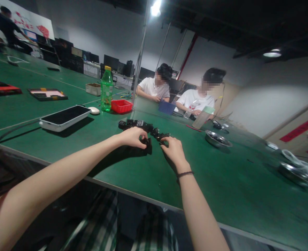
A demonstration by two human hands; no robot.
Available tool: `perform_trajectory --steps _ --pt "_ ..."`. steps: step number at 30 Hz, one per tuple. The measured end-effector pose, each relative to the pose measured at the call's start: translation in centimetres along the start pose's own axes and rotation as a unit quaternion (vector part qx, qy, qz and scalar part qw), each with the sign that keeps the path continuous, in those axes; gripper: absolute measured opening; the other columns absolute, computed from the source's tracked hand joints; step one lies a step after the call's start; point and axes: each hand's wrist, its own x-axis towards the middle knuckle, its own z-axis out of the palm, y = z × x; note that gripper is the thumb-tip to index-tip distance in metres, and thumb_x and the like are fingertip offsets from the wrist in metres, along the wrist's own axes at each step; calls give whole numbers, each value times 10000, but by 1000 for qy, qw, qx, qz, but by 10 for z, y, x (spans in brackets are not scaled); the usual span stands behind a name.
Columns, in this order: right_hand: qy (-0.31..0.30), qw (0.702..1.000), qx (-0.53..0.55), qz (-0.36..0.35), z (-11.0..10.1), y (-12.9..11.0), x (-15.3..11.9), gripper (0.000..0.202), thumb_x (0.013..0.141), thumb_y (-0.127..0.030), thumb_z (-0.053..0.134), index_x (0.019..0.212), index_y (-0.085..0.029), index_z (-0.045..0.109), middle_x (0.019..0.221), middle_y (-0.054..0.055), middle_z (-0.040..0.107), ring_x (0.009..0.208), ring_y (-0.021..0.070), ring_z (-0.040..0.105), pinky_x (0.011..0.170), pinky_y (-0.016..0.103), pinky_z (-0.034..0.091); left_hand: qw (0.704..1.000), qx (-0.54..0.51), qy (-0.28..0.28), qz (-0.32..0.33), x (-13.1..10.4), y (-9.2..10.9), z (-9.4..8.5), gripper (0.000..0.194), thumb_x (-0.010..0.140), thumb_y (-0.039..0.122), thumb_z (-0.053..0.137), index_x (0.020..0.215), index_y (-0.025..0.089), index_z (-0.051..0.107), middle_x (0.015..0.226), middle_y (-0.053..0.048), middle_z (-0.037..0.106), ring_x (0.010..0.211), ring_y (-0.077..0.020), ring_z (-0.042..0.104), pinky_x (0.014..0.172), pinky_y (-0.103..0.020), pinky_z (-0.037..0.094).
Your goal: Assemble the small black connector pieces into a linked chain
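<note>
Head view, starting at the grip of the left hand (133, 137): thumb and fingers are curled together around a black piece (149, 145), held just above or on the green table (143, 177); which of the two cannot be told. The right hand (173, 150), a dark band (185, 174) around its wrist, has its fingertips at the near edge of a cluster of small black parts (158, 134); whether its grip is closed on one of them cannot be told. Just beyond the left hand lies a row of black blocks (135, 124), reaching toward that cluster.

Farther out on the left, a white-edged device with a dark top (65, 118) lies near a white rounded object (94, 111). Behind them stands a green bottle with a yellow cap (107, 89), beside a red tray (122, 106), with a small open box (93, 89) on its other side. To the right of the hands, a metal bowl (218, 139) holds dark items too small to make out. Across the table sit two people in white shirts, one (155, 87) near a blue bin (167, 107), the other (197, 100) behind a translucent container (203, 118).
</note>
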Motion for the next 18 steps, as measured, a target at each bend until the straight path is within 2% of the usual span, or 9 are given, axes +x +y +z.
perform_trajectory --steps 10,18 --pt "6 1000 2 -15 3 3 1 272 791 -181 635 1059 -188 680 1103 97 705 1060 269 618 955 430 427 1000 -6 -2 4 0 0 0 340 673 385 644 931 172 709 889 -43 703 769 -182 628 658 -240 433" --pt "15 1000 14 -20 6 5 1 245 792 -160 623 1026 -186 693 1073 107 713 1042 262 628 962 441 431 1000 -6 0 8 0 0 1 341 678 381 644 942 176 708 896 -35 702 763 -174 624 645 -231 431"
